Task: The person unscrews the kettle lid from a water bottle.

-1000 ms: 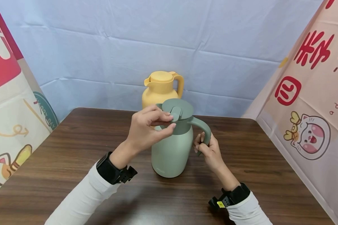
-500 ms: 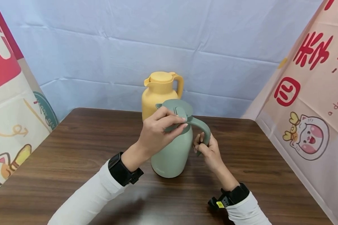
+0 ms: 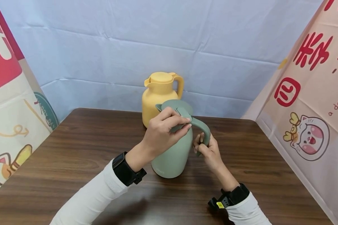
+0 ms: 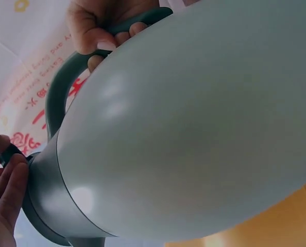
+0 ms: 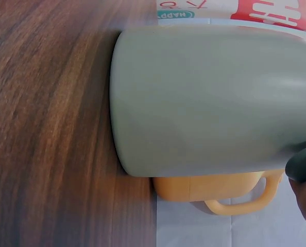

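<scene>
A pale green vacuum jug (image 3: pixel 170 162) stands upright on the wooden table in the head view. My left hand (image 3: pixel 160 132) reaches across its neck and pinches the tab (image 4: pixel 10 152) on the jug's round lid (image 3: pixel 176 104) between thumb and fingers. The tab points toward the handle side. My right hand (image 3: pixel 211 153) grips the lower end of the jug's curved handle (image 3: pixel 203 126), thumb on top. In the left wrist view the right-hand fingers (image 4: pixel 99 41) wrap that handle. Part of the lid is hidden behind my left hand.
Close behind the green jug is a yellow jug (image 3: pixel 159 90) with its handle to the right. The dark wooden table (image 3: pixel 101 137) ends just beyond it, before a pale blue cloth backdrop (image 3: pixel 115 56). Printed cloths hang at left and right.
My left hand has moved right across the top of the jug, and the lid's tab has swung with it toward the handle. My right hand keeps its place on the handle.
</scene>
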Demonstrator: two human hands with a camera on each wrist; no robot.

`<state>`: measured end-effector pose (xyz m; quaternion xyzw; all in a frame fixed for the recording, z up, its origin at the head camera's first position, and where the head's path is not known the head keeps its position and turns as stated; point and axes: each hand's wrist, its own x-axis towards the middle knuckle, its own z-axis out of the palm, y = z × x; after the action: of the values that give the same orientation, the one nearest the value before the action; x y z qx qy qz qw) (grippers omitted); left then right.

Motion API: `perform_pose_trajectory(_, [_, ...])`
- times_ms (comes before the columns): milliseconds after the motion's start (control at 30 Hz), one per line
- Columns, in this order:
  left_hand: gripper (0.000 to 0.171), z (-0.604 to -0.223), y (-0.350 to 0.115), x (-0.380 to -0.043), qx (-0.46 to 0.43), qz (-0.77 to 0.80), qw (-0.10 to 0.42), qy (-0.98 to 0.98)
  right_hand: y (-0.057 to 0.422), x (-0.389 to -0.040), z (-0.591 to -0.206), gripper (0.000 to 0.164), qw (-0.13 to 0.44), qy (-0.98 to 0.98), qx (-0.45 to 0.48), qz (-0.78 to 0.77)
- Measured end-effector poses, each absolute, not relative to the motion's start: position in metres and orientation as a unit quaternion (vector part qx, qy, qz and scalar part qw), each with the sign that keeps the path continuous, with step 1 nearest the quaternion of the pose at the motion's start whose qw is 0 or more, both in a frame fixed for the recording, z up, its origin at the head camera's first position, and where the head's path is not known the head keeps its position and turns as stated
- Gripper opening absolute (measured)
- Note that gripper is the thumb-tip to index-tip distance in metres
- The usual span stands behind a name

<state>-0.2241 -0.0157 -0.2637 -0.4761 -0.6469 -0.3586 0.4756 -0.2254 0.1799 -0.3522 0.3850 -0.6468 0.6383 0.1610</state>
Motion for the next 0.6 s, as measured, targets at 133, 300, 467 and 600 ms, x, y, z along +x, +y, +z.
perform_pose_trajectory(133, [0.016, -0.260, -0.019, -0.222, -0.481, -0.352, 0.460, -0.658, 0.180, -0.226, -0.353, 0.013, 0.160, -0.649, 0.380, 0.639])
perform_pose_trajectory(300, [0.018, -0.252, -0.028, -0.220, -0.499, -0.348, 0.424, -0.671, 0.181, -0.226, -0.354, 0.014, 0.156, -0.647, 0.380, 0.643])
perform_pose_trajectory(467, [0.014, -0.245, -0.037, -0.217, -0.507, -0.331, 0.399, -0.689, 0.181, -0.226, -0.354, 0.015, 0.155, -0.648, 0.373, 0.646])
perform_pose_trajectory(600, [0.015, -0.242, -0.043, -0.217, -0.505, -0.319, 0.378, -0.707, 0.181, -0.226, -0.353, 0.015, 0.159, -0.647, 0.379, 0.642])
